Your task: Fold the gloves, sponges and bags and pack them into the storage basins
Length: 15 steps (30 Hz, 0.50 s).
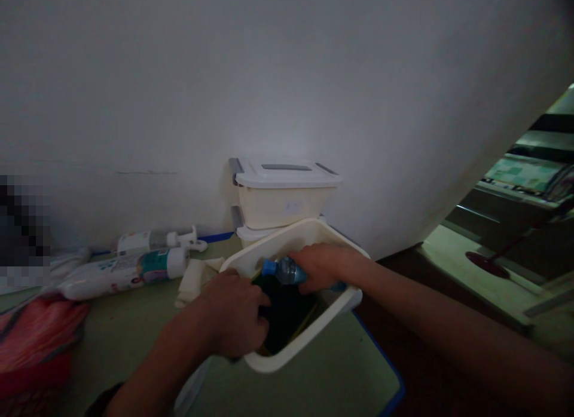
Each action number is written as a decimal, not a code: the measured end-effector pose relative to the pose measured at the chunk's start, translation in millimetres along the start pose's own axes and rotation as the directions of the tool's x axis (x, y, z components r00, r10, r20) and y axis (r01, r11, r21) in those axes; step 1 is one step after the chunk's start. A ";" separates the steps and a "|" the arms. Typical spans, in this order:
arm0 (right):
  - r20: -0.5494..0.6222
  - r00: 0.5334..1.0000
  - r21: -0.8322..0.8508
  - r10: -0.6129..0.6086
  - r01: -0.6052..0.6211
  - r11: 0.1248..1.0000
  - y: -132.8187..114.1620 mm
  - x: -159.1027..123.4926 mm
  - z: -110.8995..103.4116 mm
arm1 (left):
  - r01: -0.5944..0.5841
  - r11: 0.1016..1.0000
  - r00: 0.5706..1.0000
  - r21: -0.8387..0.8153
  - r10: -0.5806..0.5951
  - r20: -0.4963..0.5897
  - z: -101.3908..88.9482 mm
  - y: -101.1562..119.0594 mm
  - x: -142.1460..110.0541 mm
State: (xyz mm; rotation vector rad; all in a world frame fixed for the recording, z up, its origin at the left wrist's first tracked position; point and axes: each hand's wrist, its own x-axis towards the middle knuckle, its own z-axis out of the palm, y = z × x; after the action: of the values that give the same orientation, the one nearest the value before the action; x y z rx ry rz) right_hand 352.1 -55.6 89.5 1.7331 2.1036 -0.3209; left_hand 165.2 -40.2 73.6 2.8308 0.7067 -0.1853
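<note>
A white plastic bin (293, 348) is tilted above the near part of the table, its opening facing me. My left hand (237, 312) is closed over the bin's left wall, with the fingertips curled inside. Inside the bin, my right hand (320, 264) is wrapped round a small clear plastic bottle (289, 270) with a blue cap, which points left. Below the bottle lies something dark green (287, 309) with a yellowish edge; its kind is unclear in the shade. The right hand covers the bottle's lower part.
Two lidded storage boxes (287, 202) are stacked against the wall behind the bin. Pump bottles (130, 270) lie at left, near a beige cloth (192, 279) and a red item (42, 333). The table (354, 369) has a blue edge at right.
</note>
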 end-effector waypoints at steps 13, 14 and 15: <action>-0.037 0.999 0.116 0.006 -0.002 0.993 4.6 1.2 14.2 | 0.062 0.989 0.997 0.132 -0.069 0.044 -14.6 3.8 17.6; -0.039 0.999 0.126 0.006 -0.001 0.992 4.9 1.4 14.7 | 0.072 0.986 0.995 0.148 -0.080 0.052 -14.8 4.5 21.4; -0.041 0.999 0.134 0.005 0.000 0.991 5.2 1.4 15.0 | 0.076 0.984 0.995 0.160 -0.086 0.051 -14.3 5.1 24.9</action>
State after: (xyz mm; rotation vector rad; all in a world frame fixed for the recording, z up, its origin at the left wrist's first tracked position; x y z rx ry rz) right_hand 359.3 -59.6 75.8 1.8321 2.1530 -0.4391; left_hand 190.3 -30.0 84.1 2.9330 0.8297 -0.3504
